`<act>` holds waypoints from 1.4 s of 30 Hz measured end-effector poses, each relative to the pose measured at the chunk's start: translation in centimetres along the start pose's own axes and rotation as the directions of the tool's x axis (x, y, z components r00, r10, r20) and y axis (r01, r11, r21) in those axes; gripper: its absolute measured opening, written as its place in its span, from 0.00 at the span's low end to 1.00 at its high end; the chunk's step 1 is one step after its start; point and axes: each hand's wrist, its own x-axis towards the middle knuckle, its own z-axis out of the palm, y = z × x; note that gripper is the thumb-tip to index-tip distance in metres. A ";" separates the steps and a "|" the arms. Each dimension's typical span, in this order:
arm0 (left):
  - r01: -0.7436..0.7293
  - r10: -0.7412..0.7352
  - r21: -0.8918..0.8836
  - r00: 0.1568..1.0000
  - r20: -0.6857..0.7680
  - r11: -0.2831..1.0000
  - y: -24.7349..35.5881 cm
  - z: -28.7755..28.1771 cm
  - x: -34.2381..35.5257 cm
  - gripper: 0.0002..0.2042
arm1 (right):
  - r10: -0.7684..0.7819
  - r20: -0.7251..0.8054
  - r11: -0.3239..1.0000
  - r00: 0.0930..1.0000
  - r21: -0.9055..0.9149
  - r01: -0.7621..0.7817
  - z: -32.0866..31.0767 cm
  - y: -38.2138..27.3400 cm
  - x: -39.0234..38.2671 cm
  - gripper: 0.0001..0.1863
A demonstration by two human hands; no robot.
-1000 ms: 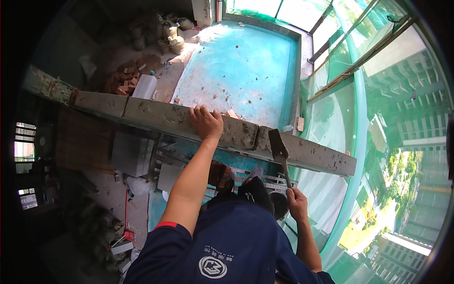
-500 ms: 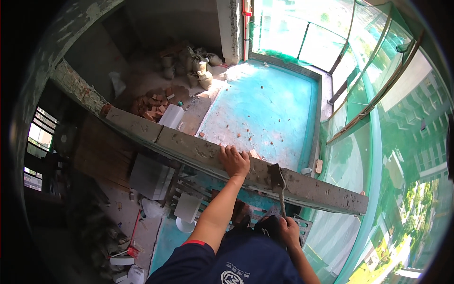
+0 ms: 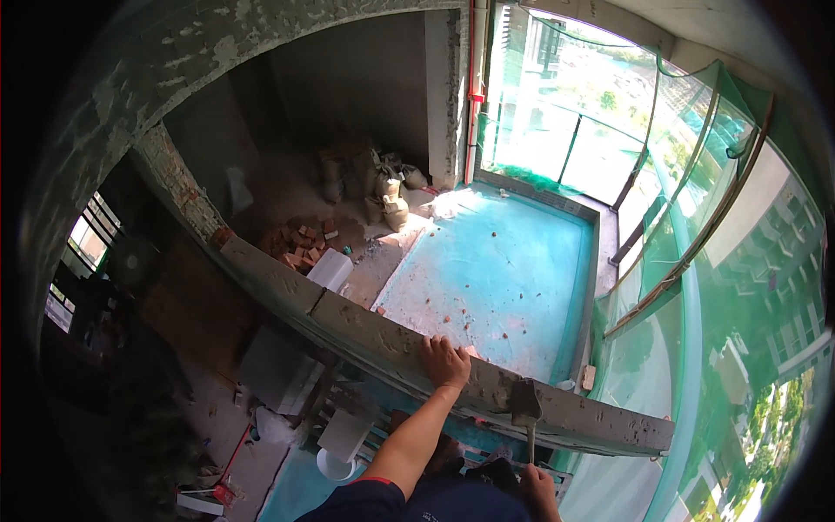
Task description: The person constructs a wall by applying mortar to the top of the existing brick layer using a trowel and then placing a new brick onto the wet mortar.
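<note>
My left hand (image 3: 446, 361) grips the top of a long, narrow wall (image 3: 370, 335) of grey, rough cement. Its fingers bend over the far edge, and the fingertips are hidden. To its right, my right hand (image 3: 539, 483) is closed round the handle of a trowel (image 3: 525, 404), low on the near side of the wall. The trowel's blade is grey and flat, and overlaps the wall's top near its right part; I cannot tell whether it touches. Part of the right hand is cut by the lower dark of the picture.
Beyond the wall lies a light-blue floor (image 3: 513, 270) with scattered crumbs. Broken bricks (image 3: 300, 248), a white box (image 3: 330, 271) and filled sacks (image 3: 393, 209) stand far left. Green netting (image 3: 648, 322) hangs at the right. Below, on the near side, are a white bucket (image 3: 335, 465) and slats.
The view has tilted up, so the wall and hands sit lower in the picture. The trowel's blade has turned to show its flat face. My left hand stays on the wall.
</note>
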 end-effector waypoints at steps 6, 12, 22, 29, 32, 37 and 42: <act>0.007 -0.007 0.017 1.000 -0.010 1.000 -0.2 -0.1 -0.3 0.15 | -0.192 0.056 0.978 0.980 -0.071 0.196 -2.9 0.6 -2.0 0.15; 0.014 -0.013 0.026 0.999 -0.045 1.000 -0.1 0.5 -0.1 0.13 | 0.033 -0.001 0.998 0.999 0.045 -0.033 -8.4 4.8 -0.8 0.19; 0.082 -0.081 -0.027 0.995 0.055 0.996 -0.4 1.0 -0.7 0.16 | 0.055 -0.113 0.993 0.992 0.112 -0.042 -7.8 2.6 -2.9 0.21; 0.098 -0.094 -0.036 0.992 0.088 0.995 -0.2 0.9 -0.5 0.17 | 0.062 0.178 0.978 0.982 0.187 -0.096 -0.9 -0.5 0.4 0.22; 0.096 -0.091 -0.051 0.992 0.091 0.994 0.5 1.1 -0.3 0.17 | -0.016 0.150 0.999 0.989 -0.043 0.023 -0.3 0.8 2.3 0.21; 0.105 -0.103 -0.026 0.992 0.074 0.994 -0.2 0.7 -0.6 0.16 | 0.048 0.118 0.991 0.992 0.118 -0.062 -2.2 0.9 1.1 0.20; 0.091 -0.090 -0.032 0.995 0.042 0.995 -0.1 1.2 -0.8 0.16 | -0.014 -0.048 1.000 0.999 0.022 0.015 -7.7 4.8 0.7 0.23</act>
